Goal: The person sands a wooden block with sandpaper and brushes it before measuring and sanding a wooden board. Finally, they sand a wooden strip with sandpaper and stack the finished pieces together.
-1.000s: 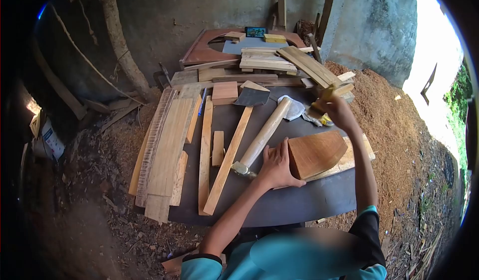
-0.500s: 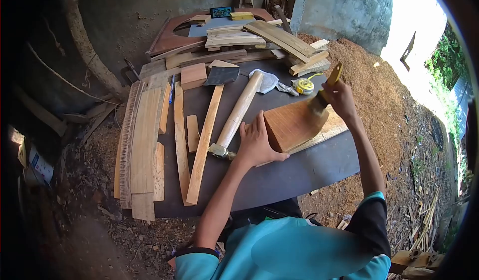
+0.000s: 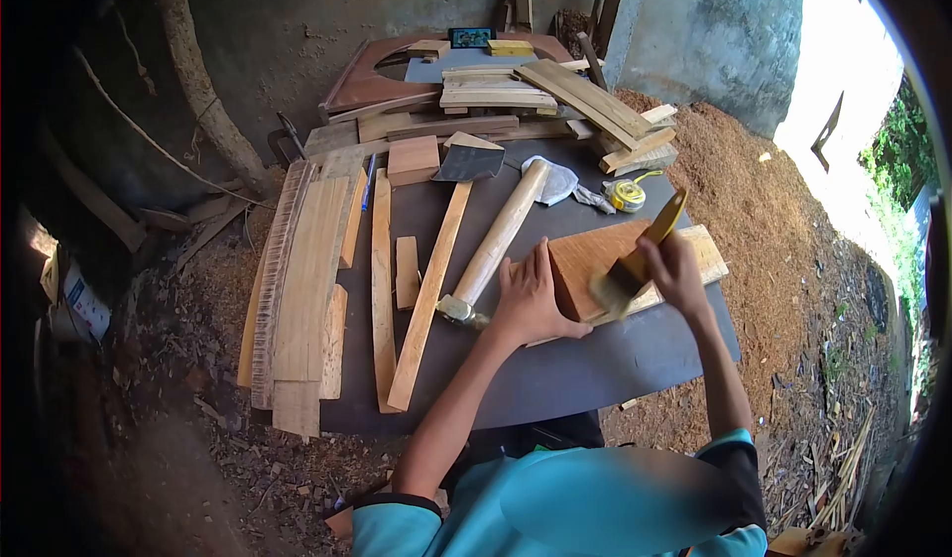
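A reddish-brown wooden block (image 3: 595, 251) rests on a pale board (image 3: 702, 251) near the table's right front. My left hand (image 3: 534, 304) grips the block's left end, thumb along the near edge and fingers over the far side. In my right hand (image 3: 676, 271) is a brush (image 3: 662, 222) with a yellow handle, its bristles against the block's top near the front edge. A hammer (image 3: 501, 235) with a pale wooden handle lies just left of my left hand. Beyond the block is a yellow tape measure (image 3: 626, 196), beside a crumpled cloth (image 3: 551, 180).
Long wooden strips (image 3: 428, 299) and curved boards (image 3: 309, 279) lie on the left of the dark table (image 3: 575, 364). A smaller reddish block (image 3: 413, 160), stacked planks (image 3: 585, 101) and a phone (image 3: 472, 37) are farther back. Sawdust (image 3: 744, 180) is heaped at right.
The brush has moved left and nearer across the block's top, with my right hand following. My left hand stays on the block. The whole view has shifted slightly.
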A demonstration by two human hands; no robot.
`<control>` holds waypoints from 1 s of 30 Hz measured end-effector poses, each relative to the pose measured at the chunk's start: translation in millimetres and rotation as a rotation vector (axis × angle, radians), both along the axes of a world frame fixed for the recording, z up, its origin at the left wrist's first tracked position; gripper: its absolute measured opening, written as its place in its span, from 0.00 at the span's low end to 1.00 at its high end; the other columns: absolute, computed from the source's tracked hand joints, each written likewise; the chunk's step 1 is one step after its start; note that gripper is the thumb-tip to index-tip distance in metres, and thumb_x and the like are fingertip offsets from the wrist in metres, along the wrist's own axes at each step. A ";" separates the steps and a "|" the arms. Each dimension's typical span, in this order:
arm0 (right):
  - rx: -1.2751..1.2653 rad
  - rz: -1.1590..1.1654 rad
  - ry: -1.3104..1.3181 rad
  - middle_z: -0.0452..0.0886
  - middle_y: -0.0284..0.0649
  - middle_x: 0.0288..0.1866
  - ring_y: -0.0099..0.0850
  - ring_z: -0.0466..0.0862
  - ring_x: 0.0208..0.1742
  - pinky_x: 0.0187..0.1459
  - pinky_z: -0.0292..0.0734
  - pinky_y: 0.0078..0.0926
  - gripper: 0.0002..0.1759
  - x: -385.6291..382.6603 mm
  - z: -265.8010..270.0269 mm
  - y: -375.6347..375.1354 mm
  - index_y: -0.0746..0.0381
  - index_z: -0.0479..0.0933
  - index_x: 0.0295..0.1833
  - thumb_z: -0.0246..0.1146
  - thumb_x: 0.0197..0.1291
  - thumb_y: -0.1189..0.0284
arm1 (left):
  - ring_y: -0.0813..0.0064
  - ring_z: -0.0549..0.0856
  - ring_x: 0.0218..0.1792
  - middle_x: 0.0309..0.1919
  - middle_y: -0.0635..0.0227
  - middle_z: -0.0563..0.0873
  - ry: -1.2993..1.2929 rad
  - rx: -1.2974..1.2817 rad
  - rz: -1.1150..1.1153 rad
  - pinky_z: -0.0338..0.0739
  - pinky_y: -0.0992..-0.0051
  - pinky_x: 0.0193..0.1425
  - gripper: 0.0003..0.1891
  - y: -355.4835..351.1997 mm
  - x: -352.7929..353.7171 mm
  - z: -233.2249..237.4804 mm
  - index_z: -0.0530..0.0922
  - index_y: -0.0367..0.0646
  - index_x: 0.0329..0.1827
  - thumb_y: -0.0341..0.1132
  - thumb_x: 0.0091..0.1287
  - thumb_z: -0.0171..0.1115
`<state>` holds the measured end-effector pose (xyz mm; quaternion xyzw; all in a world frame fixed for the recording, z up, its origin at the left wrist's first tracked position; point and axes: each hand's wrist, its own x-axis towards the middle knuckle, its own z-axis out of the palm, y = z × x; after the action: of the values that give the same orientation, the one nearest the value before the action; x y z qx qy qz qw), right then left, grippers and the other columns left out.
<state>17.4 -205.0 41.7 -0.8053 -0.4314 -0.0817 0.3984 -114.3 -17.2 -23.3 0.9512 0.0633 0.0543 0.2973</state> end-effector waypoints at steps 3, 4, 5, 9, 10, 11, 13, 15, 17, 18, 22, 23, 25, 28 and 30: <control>-0.282 -0.387 -0.523 0.79 0.44 0.25 0.34 0.81 0.23 0.23 0.74 0.29 0.06 24.4 20.5 -3.6 0.67 0.73 0.41 0.57 0.63 0.74 | 0.49 0.55 0.71 0.67 0.38 0.55 0.010 0.002 -0.001 0.35 0.49 0.72 0.75 1.8 1.8 2.1 0.33 0.27 0.70 0.66 0.32 0.72; -0.071 -0.251 -0.322 0.79 0.43 0.25 0.33 0.81 0.23 0.24 0.74 0.28 0.06 9.7 26.9 4.7 0.67 0.73 0.40 0.58 0.62 0.75 | 0.49 0.54 0.71 0.67 0.39 0.55 0.022 0.024 0.006 0.36 0.49 0.73 0.75 1.2 2.1 2.4 0.33 0.27 0.70 0.66 0.32 0.73; 0.132 -0.115 -0.115 0.79 0.42 0.26 0.33 0.81 0.23 0.24 0.74 0.27 0.06 -17.1 30.9 12.7 0.67 0.73 0.40 0.59 0.61 0.76 | 0.50 0.53 0.72 0.67 0.39 0.54 0.038 0.044 0.011 0.38 0.50 0.73 0.75 -0.8 2.1 1.4 0.33 0.27 0.70 0.65 0.32 0.73; -0.075 0.219 -0.017 0.81 0.49 0.28 0.43 0.84 0.30 0.30 0.77 0.32 0.08 -46.6 25.0 31.1 0.67 0.73 0.38 0.61 0.59 0.73 | 0.51 0.52 0.72 0.69 0.41 0.53 -0.015 -0.005 -0.005 0.36 0.49 0.73 0.75 0.3 -0.9 -0.2 0.30 0.30 0.71 0.65 0.32 0.73; -0.130 0.042 -0.010 0.81 0.48 0.30 0.44 0.84 0.30 0.30 0.77 0.32 0.07 -31.4 21.3 34.2 0.67 0.73 0.38 0.61 0.59 0.74 | 0.51 0.52 0.72 0.69 0.42 0.51 -0.003 -0.008 0.014 0.36 0.49 0.73 0.75 -1.5 -1.3 0.9 0.29 0.31 0.71 0.65 0.33 0.73; -0.185 -0.134 -0.009 0.81 0.47 0.31 0.44 0.83 0.30 0.30 0.77 0.33 0.06 -9.8 18.6 35.1 0.67 0.73 0.38 0.61 0.59 0.75 | 0.51 0.52 0.72 0.70 0.41 0.51 0.016 0.005 0.014 0.36 0.49 0.73 0.75 -1.3 -3.4 -0.3 0.29 0.31 0.71 0.65 0.33 0.73; -0.159 -0.054 -0.260 0.82 0.45 0.34 0.40 0.84 0.32 0.33 0.77 0.32 0.06 0.4 21.4 36.6 0.67 0.74 0.40 0.61 0.58 0.76 | 0.51 0.52 0.72 0.70 0.41 0.51 0.031 0.028 0.013 0.35 0.49 0.73 0.75 -1.2 0.5 -0.5 0.29 0.31 0.71 0.65 0.33 0.72; 0.105 0.217 -0.002 0.81 0.44 0.34 0.39 0.84 0.33 0.35 0.78 0.30 0.07 -15.5 19.5 42.0 0.67 0.75 0.41 0.61 0.58 0.75 | 0.52 0.53 0.72 0.70 0.41 0.51 0.002 0.027 0.003 0.35 0.49 0.73 0.75 0.4 1.7 0.5 0.30 0.31 0.71 0.66 0.33 0.72; 0.005 0.438 0.179 0.81 0.42 0.35 0.34 0.84 0.36 0.37 0.78 0.27 0.08 -36.1 20.2 44.3 0.66 0.76 0.43 0.61 0.61 0.73 | 0.51 0.55 0.72 0.69 0.43 0.54 -0.003 0.002 -0.005 0.36 0.47 0.72 0.75 0.5 1.0 1.4 0.32 0.31 0.72 0.66 0.32 0.72; 0.062 0.467 0.471 0.81 0.42 0.35 0.34 0.84 0.36 0.38 0.78 0.27 0.09 -34.2 26.6 42.8 0.67 0.75 0.43 0.61 0.61 0.72 | 0.51 0.55 0.71 0.69 0.43 0.53 -0.069 -0.001 0.007 0.37 0.47 0.72 0.74 0.1 -1.1 -4.3 0.33 0.31 0.72 0.65 0.32 0.72; 0.055 0.426 -0.140 0.81 0.41 0.33 0.29 0.80 0.30 0.34 0.75 0.27 0.11 -10.1 22.4 66.4 0.67 0.74 0.43 0.59 0.64 0.69 | 0.51 0.55 0.71 0.69 0.42 0.53 -0.073 0.011 -0.008 0.37 0.47 0.71 0.73 0.7 -0.2 -7.2 0.33 0.32 0.72 0.66 0.34 0.71; -0.009 0.445 -0.020 0.81 0.41 0.33 0.29 0.79 0.28 0.34 0.75 0.27 0.10 -13.2 22.5 63.8 0.67 0.74 0.43 0.58 0.64 0.69 | 0.51 0.55 0.71 0.69 0.42 0.53 -0.065 0.005 -0.014 0.37 0.47 0.71 0.73 -1.5 -0.9 -7.4 0.33 0.31 0.72 0.66 0.34 0.71; -0.129 0.499 0.198 0.81 0.41 0.33 0.29 0.77 0.26 0.34 0.74 0.27 0.10 -21.2 28.9 64.6 0.67 0.74 0.43 0.58 0.64 0.70 | 0.50 0.56 0.71 0.69 0.41 0.53 -0.068 0.006 -0.006 0.37 0.47 0.71 0.73 0.5 0.9 -5.6 0.33 0.31 0.72 0.66 0.34 0.71; 0.221 0.453 0.268 0.77 0.48 0.29 0.38 0.78 0.29 0.34 0.72 0.28 0.11 -23.0 19.9 74.7 0.68 0.72 0.41 0.59 0.63 0.69 | 0.51 0.57 0.70 0.68 0.42 0.54 -0.090 0.047 0.016 0.38 0.46 0.71 0.73 1.8 3.3 -14.9 0.33 0.31 0.72 0.66 0.34 0.71; 0.054 0.322 0.109 0.80 0.46 0.32 0.38 0.81 0.33 0.36 0.74 0.29 0.10 -15.4 6.6 79.0 0.68 0.72 0.43 0.60 0.62 0.71 | 0.51 0.58 0.70 0.68 0.43 0.55 -0.078 0.023 0.000 0.39 0.46 0.71 0.74 -0.4 -0.4 -3.1 0.33 0.31 0.72 0.66 0.34 0.71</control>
<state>2.0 -126.0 48.3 -0.7179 -0.5303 0.0152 0.4508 -114.6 -17.6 -26.4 0.9516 0.0511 0.0921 0.2886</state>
